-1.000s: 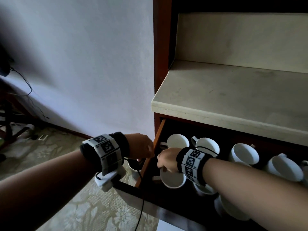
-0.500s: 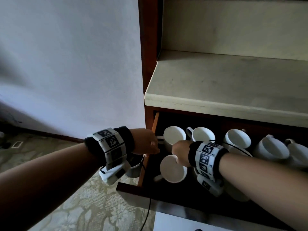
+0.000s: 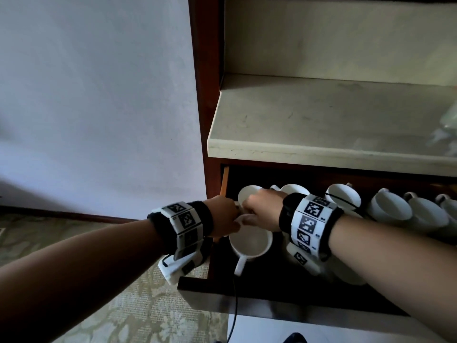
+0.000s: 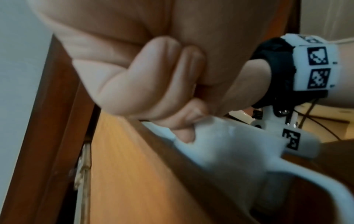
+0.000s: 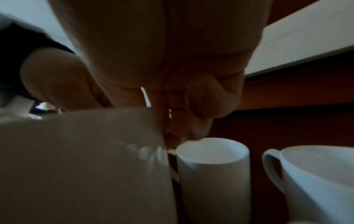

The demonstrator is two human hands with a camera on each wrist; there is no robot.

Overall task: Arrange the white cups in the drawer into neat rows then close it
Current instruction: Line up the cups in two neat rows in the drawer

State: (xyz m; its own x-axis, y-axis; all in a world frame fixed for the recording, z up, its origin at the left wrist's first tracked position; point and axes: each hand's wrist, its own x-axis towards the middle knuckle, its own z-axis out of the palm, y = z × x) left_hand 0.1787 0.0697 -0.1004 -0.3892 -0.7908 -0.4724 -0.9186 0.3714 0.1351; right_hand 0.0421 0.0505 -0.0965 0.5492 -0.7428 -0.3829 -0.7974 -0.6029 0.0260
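Both our hands are now meeting at the drawer's (image 3: 220, 258) left edge: right hand (image 3: 259, 211) is pinching the front cup's (image 3: 249, 241) rim, left hand (image 3: 222, 214) is curling over the side wall, handle pointing toward us.

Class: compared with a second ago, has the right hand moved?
Yes. The right hand has moved toward the back-left cup, away from the drawer front.

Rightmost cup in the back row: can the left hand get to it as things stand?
Probably not. The left hand is at the drawer's left wall, gripping the front cup, and the right hand and forearm lie across the drawer between it and the rightmost cup.
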